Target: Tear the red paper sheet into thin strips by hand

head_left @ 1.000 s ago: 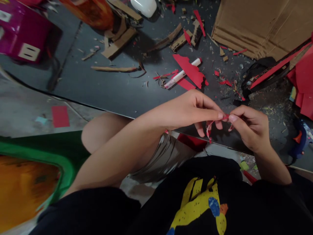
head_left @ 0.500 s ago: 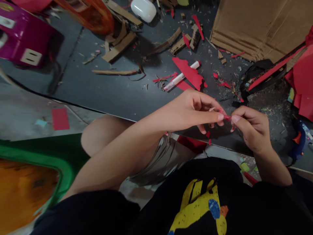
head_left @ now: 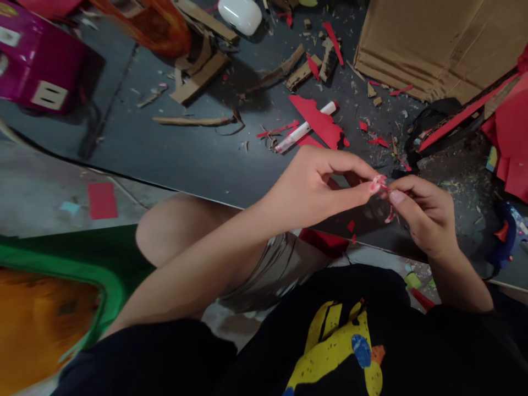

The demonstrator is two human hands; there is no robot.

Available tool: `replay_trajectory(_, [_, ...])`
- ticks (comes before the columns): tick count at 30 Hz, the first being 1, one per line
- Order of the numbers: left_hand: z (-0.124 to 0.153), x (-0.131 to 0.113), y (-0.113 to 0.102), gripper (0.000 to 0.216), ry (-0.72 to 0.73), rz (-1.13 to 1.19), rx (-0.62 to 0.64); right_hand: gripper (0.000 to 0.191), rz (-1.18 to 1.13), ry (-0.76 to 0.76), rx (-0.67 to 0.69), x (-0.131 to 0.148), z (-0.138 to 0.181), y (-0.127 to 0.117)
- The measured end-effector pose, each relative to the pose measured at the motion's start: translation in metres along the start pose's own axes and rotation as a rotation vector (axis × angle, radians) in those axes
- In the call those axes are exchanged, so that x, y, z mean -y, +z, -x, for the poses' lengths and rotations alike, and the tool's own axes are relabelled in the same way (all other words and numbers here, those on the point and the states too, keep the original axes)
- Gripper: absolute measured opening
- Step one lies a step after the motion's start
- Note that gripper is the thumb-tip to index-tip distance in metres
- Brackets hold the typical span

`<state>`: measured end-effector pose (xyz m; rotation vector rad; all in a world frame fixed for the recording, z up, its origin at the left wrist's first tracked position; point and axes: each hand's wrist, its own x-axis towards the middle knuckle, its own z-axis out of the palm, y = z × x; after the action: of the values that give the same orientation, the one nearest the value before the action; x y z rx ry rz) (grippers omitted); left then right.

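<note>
My left hand [head_left: 325, 184] and my right hand [head_left: 421, 212] meet over the front edge of a dark board [head_left: 198, 148]. Both pinch a small scrap of red paper [head_left: 381, 184] between thumb and fingertips. A thin red shred dangles under my right thumb. Two tiny red bits [head_left: 351, 228] lie on the board just below the hands. Beyond my left hand lie a white glue stick [head_left: 303, 129] and a torn red paper piece [head_left: 319, 121].
A cardboard sheet [head_left: 437, 44] lies at the back right, red paper [head_left: 509, 143] at the right edge, a blue glue gun [head_left: 505, 236] near my right wrist. Cardboard offcuts [head_left: 198, 82] and a magenta box [head_left: 37, 66] sit at the back left. A green-rimmed orange object [head_left: 49, 302] is at my left.
The long red strip that hung below my fingers is gone from between them. Small red bits now lie on the board. My left hand has risen slightly and its fingers curl over the scrap.
</note>
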<state>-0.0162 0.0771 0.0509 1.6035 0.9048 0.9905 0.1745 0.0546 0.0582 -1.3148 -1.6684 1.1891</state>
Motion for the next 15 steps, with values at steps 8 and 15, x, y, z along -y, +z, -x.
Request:
replay_trajectory(8, [0.0044,0.0013,-0.0011,0.016,0.470,-0.498,-0.030,0.009,0.093,-0.111,-0.137,-0.0004,0.0028,0.0024])
replay_trajectory(15, [0.0061,-0.0002,0.0004,0.011,0.500,-0.456,-0.094,0.012,0.287,-0.399,-0.179,-0.0073,0.0057,0.0009])
